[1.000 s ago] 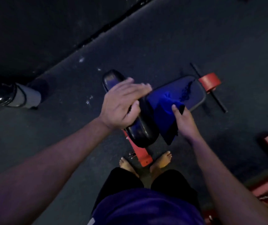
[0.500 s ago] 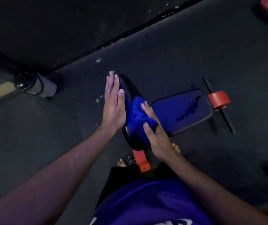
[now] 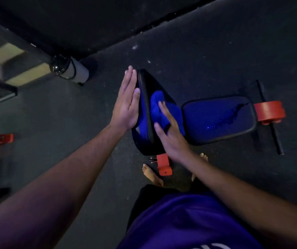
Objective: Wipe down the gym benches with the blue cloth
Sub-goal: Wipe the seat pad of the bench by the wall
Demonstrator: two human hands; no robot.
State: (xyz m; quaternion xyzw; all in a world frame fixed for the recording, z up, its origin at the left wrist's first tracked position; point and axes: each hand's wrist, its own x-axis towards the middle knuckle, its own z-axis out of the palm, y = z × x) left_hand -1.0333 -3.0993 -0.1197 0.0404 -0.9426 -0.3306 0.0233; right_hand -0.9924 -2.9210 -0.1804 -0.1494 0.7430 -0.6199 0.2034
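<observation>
Head view: the raised backrest pad (image 3: 145, 112) of the gym bench is being wiped while the flat seat pad (image 3: 218, 119) is lying just beside it; dim light is leaving small detail unclear.
Change: the blue cloth (image 3: 157, 108), which a second ago was being held over the seat pad, is now being pressed against the face of the backrest pad; the left hand, earlier draped over the pad's top, is now being laid flat along its back.
Meaning: the wiping is judged to be moving on to the upright pad; a dark streak (image 3: 234, 114) is still showing on the seat pad, so that surface may be needing another pass.
Left hand (image 3: 127, 105): the fingers are being kept straight and together, touching the back of the pad and bracing it; nothing is being held.
Right hand (image 3: 171, 133): the fingers are being spread wide and fairly straight, pressing the cloth onto the pad rather than gripping it.
Floor (image 3: 207, 56): the bench's red frame (image 3: 164, 163) is standing between the person's bare feet.
</observation>
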